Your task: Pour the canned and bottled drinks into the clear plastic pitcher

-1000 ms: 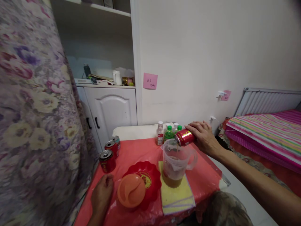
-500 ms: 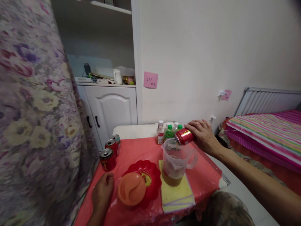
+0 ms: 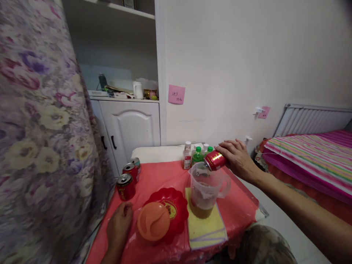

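Note:
My right hand is wrapped round a red soda can. The can is tipped left, its opening end over a clear plastic measuring jug. Brownish liquid lies in the bottom of the jug; whether a thin stream still falls from the can is hard to see. Under the jug is a folded yellow cloth. My left hand rests on the table's left side, fingers curled in, with nothing visible in them. It lies just below a dark-topped red can and left of an orange divided bowl.
The bowl overlaps a red scalloped plate on the red-covered table. Another red can and a pale can stand behind at left. Several bottles, one a green bottle, stand behind the jug. A bed is at right.
The red can in my right hand has shifted and tilted very slightly; the stream from it looks thinner. My left hand and the jug stay in place.

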A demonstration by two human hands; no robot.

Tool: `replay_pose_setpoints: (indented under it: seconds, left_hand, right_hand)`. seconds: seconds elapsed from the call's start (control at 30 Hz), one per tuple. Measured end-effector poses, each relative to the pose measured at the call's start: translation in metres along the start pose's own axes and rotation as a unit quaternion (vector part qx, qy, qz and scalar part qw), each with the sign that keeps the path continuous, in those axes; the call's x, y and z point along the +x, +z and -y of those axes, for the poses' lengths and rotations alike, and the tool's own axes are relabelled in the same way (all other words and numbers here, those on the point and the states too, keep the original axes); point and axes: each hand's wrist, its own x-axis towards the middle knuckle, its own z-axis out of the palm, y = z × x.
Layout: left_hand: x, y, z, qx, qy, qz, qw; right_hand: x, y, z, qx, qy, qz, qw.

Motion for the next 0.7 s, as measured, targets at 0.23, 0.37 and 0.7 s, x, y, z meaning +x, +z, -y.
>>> replay_pose_setpoints:
  seconds: [0.23, 0.37, 0.7]
  left_hand:
    - [-0.001, -0.002, -0.002, -0.001, -0.007, 0.013, 1.000]
    - [-0.001, -0.003, -0.003, -0.002, -0.013, 0.013, 1.000]
    - [-0.001, -0.002, -0.001, -0.011, -0.010, 0.009, 1.000]
  right_hand:
    - [0.004, -0.003, 0.000, -0.013, -0.029, 0.011, 0.999]
    - [0.008, -0.005, -0.001, -0.021, -0.051, 0.018, 0.998]
    - [0.015, -0.013, 0.001, -0.032, -0.079, 0.047, 0.995]
